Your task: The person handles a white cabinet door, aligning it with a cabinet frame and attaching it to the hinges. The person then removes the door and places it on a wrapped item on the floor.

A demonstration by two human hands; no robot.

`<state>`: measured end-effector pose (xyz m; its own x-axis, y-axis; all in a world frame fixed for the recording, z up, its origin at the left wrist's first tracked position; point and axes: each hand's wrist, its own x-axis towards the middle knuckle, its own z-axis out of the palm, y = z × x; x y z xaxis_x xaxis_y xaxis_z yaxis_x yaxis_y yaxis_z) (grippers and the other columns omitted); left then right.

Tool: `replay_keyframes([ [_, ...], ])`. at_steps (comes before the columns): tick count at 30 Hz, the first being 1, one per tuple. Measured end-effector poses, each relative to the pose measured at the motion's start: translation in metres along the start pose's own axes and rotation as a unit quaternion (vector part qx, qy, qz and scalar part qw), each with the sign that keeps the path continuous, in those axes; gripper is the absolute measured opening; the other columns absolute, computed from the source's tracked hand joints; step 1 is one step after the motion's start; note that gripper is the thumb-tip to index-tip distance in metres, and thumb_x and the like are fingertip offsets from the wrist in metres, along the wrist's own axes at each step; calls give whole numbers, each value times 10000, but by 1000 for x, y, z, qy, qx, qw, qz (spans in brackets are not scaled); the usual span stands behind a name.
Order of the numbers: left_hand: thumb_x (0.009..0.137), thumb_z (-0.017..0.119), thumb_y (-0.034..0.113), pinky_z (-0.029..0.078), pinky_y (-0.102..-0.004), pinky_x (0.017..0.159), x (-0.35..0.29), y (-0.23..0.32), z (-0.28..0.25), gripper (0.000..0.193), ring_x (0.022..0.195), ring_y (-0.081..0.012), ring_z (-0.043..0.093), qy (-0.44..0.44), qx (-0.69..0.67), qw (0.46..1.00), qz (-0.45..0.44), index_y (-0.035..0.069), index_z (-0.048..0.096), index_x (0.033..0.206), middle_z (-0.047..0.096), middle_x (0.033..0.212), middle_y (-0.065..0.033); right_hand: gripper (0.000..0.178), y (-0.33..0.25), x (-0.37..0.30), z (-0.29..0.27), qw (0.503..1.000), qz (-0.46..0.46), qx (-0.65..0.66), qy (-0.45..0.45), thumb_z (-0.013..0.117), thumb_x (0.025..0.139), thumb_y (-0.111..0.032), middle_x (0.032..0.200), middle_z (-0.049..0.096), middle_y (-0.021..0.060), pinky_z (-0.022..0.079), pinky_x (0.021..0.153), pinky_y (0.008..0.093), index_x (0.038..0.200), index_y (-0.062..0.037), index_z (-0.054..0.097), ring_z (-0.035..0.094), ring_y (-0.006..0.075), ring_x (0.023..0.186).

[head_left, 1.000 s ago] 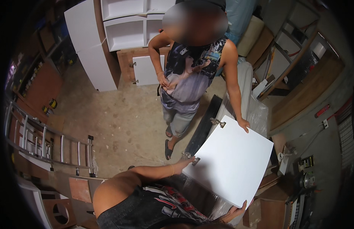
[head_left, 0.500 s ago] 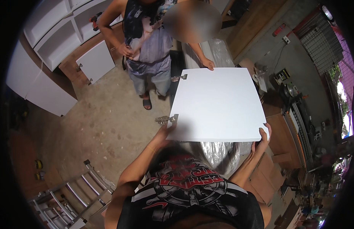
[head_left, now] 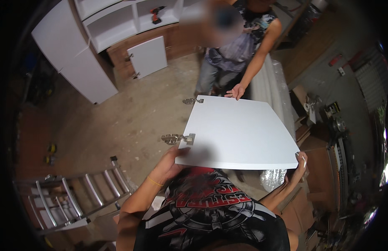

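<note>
A white cabinet door (head_left: 240, 134) is held out flat in front of me. Two metal hinges stick out from its left edge, a near hinge (head_left: 177, 138) and a far hinge (head_left: 193, 101). My left hand (head_left: 172, 163) grips the near left corner, its thumb on top just below the near hinge. At the near right corner my right hand (head_left: 300, 163) is wrapped round the edge, with part of the fingers hidden beneath. Across from me, a co-worker's hand (head_left: 237, 90) is at the far edge, its fingers partly spread.
White cabinets (head_left: 114, 31) stand at the back left, with a cordless drill (head_left: 156, 15) on one. A smaller hinged door (head_left: 148, 57) leans below them. An aluminium ladder (head_left: 76, 198) lies at lower left. Plastic-wrapped panels (head_left: 277, 88) and cardboard (head_left: 296, 209) are to the right.
My view has swung left, bringing more of the cabinets in. The co-worker leans in, and their hand at the far edge has loosened, fingers now spread. Both my hands keep hold of the door.
</note>
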<state>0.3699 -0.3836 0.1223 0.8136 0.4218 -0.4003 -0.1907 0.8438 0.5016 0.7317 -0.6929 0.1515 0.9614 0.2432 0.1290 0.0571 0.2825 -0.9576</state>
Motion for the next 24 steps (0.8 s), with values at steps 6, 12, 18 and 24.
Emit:
replay_keyframes([
  [6, 961, 523, 109, 556, -471, 958, -59, 42, -23, 423, 1088, -319, 654, 34, -35, 997, 52, -99, 465, 1325, 612, 1233, -220, 411, 15, 6, 78, 990, 19, -41, -135, 526, 1020, -476, 1056, 563, 78, 390, 984, 359, 1062, -74, 597, 526, 205, 1080],
  [12, 947, 501, 107, 614, -443, 906, -70, 73, -40, 407, 1066, -425, 658, 131, -91, 980, 120, -191, 465, 1223, 587, 1215, -345, 534, 112, 49, 209, 976, -173, 70, -116, 340, 1072, -492, 664, 573, 93, 489, 885, 433, 770, -80, 495, 565, 199, 648],
  [18, 935, 432, 100, 622, -450, 887, -70, 125, -88, 409, 1130, -530, 593, 197, -239, 943, 125, -255, 433, 1138, 509, 1250, -447, 680, 192, 83, 359, 930, -201, -41, -304, 420, 910, -728, 724, 540, 77, 478, 691, 297, 806, -59, 476, 543, 157, 658],
  [24, 945, 324, 137, 669, -339, 681, -74, 166, -112, 548, 797, -379, 730, 232, -278, 919, 152, -301, 330, 1274, 554, 1152, -459, 565, 195, 86, 478, 840, -25, 6, -542, 791, 623, 127, 944, 524, 26, 485, 797, 264, 1066, -78, 506, 577, 140, 907],
])
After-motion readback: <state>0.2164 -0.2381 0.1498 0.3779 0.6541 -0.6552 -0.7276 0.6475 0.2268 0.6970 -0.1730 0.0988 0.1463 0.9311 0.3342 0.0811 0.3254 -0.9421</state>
